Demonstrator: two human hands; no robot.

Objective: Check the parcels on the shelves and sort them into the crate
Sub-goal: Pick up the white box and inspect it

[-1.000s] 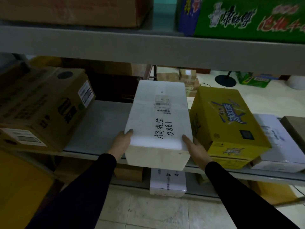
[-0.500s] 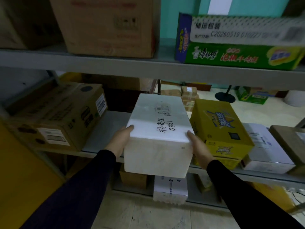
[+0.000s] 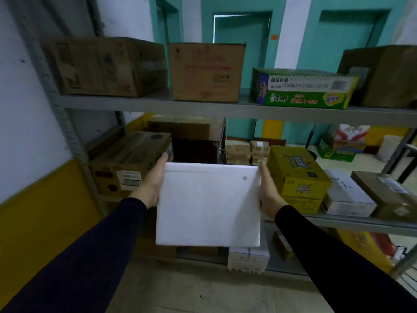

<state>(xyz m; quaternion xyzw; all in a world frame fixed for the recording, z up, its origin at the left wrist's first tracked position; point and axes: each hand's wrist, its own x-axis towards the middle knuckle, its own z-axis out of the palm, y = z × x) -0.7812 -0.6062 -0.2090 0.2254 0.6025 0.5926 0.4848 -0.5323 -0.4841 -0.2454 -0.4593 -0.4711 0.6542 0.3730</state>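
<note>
I hold a white foam box [image 3: 207,206] in front of the middle shelf [image 3: 361,224], lifted off it and tilted so a plain white face points at me. My left hand [image 3: 150,186] grips its left side and my right hand [image 3: 268,195] grips its right side, thumbs lying up along the edges. The handwritten label is out of sight. On the middle shelf, a brown carton [image 3: 126,161] stands to the left of the box and a yellow carton [image 3: 295,175] to the right.
Past the yellow carton lie a white parcel [image 3: 345,195] and a brown parcel [image 3: 383,195]. The upper shelf [image 3: 158,105] carries brown cartons and a green carton [image 3: 304,91]. Another white parcel [image 3: 248,258] sits on the bottom shelf under the box. A wall stands at the left.
The white foam box came off the middle shelf toward me and tipped up, hiding its labelled top. My view rose, bringing the upper shelf's cartons into sight.
</note>
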